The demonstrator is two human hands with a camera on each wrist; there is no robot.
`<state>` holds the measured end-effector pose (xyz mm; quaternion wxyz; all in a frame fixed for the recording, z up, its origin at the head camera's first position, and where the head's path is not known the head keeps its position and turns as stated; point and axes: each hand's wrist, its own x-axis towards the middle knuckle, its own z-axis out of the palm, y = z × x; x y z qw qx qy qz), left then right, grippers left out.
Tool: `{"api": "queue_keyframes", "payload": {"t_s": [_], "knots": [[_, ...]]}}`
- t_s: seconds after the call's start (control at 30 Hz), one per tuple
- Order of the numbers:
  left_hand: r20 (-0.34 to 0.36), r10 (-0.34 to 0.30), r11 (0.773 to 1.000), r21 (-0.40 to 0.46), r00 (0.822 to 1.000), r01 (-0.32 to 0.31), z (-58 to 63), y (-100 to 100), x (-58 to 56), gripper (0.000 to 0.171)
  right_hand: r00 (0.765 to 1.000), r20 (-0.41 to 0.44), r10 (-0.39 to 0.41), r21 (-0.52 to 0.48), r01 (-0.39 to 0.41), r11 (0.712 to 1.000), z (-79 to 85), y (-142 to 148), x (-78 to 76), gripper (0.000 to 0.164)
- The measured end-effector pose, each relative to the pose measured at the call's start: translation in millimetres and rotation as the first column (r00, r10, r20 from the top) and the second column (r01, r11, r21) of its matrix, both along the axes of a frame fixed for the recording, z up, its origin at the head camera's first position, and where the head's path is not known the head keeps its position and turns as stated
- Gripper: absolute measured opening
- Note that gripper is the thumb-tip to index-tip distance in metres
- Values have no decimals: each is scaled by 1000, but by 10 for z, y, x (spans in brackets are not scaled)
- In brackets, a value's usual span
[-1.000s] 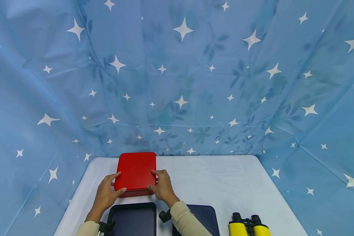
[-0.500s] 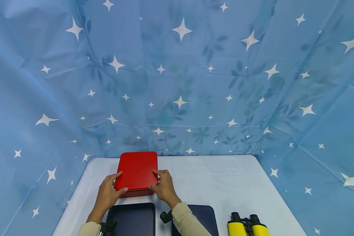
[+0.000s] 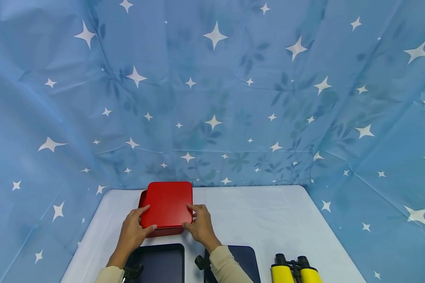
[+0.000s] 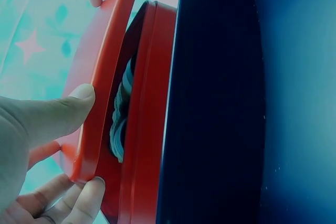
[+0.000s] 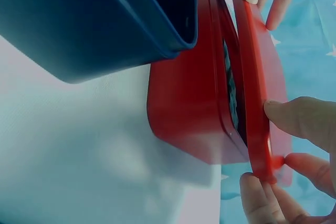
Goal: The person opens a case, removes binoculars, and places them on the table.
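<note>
A red lid (image 3: 168,204) is held between both hands over a red box (image 3: 164,232) at the back left of the table. My left hand (image 3: 131,232) grips the lid's left side, thumb at its front edge. On the right side, my right hand (image 3: 202,227) pinches the edge between thumb and fingers. The lid sits shifted right, so the box's left rim shows. A gap between lid (image 4: 100,77) and box (image 4: 147,114) appears in the left wrist view, with pale, wavy-edged contents (image 4: 119,124) inside. Most of the contents are hidden.
An open dark navy box (image 3: 163,264) stands in front of the red one, close to the wrists. Right of it lies a flat navy panel (image 3: 246,261), partly under the right sleeve. Yellow and black binoculars (image 3: 295,271) are at the front right. Starry blue sheeting (image 3: 212,98) surrounds the table.
Both hands have carried the red lid a little to the right and off the box's left side, exposing the rim there. The head view has also shifted slightly.
</note>
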<state>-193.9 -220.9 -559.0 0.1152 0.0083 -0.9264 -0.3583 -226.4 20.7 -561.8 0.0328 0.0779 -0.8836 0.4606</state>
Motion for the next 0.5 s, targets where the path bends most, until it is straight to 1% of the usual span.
{"api": "queue_keyframes", "payload": {"t_s": [0.17,0.5], "knots": [[-23,-5,1000,-5,1000,5,21,76,11,77,1000,-9,-2,-25,2,1000,25,78,31,68],[-11,-17,1000,14,1000,17,52,230,-5,79,999,-13,-41,-50,41,998,59,221,98,70]]}}
